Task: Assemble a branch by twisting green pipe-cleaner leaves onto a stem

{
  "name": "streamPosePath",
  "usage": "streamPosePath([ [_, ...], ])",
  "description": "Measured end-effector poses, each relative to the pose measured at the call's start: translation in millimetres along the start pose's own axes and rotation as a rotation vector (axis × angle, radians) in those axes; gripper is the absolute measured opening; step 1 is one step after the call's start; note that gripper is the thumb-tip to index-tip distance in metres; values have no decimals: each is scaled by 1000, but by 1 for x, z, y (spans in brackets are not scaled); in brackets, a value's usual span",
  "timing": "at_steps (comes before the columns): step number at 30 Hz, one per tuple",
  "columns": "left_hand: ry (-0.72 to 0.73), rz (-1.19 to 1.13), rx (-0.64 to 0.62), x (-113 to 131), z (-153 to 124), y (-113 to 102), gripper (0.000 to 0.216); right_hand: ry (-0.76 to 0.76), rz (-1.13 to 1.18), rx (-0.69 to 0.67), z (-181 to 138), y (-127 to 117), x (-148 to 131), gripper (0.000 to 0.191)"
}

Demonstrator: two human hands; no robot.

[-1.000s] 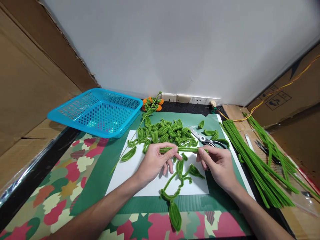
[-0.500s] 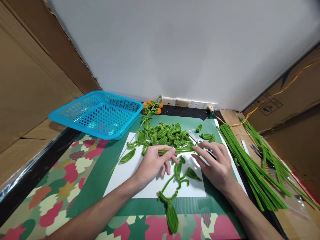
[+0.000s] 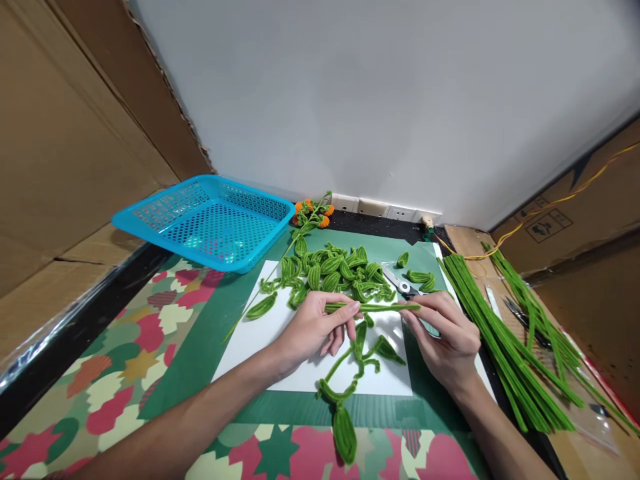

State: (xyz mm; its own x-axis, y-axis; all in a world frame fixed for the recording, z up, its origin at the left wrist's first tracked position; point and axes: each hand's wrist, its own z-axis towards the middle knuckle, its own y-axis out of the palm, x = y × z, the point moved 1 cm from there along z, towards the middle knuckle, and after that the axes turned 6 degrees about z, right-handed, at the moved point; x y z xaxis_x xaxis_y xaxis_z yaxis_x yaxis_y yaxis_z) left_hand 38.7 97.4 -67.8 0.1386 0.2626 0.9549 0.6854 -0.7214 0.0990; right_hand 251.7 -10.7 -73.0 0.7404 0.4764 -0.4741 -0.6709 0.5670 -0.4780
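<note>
A straight green pipe-cleaner piece point(image 3: 380, 307) is held level above a white sheet point(image 3: 260, 340). My left hand point(image 3: 313, 328) pinches its left end between thumb and fingers. My right hand point(image 3: 445, 330) grips its right end with the fingertips. Below the hands lies a green pipe-cleaner stem with leaves point(image 3: 350, 380), ending in a leaf near the front edge. Behind the hands sits a pile of green pipe-cleaner leaves point(image 3: 330, 270). Scissors point(image 3: 403, 287) lie just behind my right hand, partly hidden by it.
A blue mesh basket point(image 3: 210, 220) stands at the back left. An orange-flowered sprig point(image 3: 313, 212) lies by the wall sockets. A bundle of long green pipe cleaners point(image 3: 500, 327) lies at the right, with small pliers point(image 3: 525, 315) among them. Cardboard walls stand on both sides.
Half a second ago my right hand was open and off the piece, over the scissors; now it has closed on the piece's right end again. The left hand kept its grip.
</note>
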Motion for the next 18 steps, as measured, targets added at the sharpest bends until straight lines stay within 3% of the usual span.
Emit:
streamPosePath([
  [8,48,81,35,-6,1,5,39,-142,-249,-229,-2,20,-12,9],
  [12,91,128,26,-6,-1,8,36,-228,-323,-275,-6,27,-22,8],
  [18,149,232,38,0,-5,10,35,-139,-132,-297,-8,29,-26,14],
])
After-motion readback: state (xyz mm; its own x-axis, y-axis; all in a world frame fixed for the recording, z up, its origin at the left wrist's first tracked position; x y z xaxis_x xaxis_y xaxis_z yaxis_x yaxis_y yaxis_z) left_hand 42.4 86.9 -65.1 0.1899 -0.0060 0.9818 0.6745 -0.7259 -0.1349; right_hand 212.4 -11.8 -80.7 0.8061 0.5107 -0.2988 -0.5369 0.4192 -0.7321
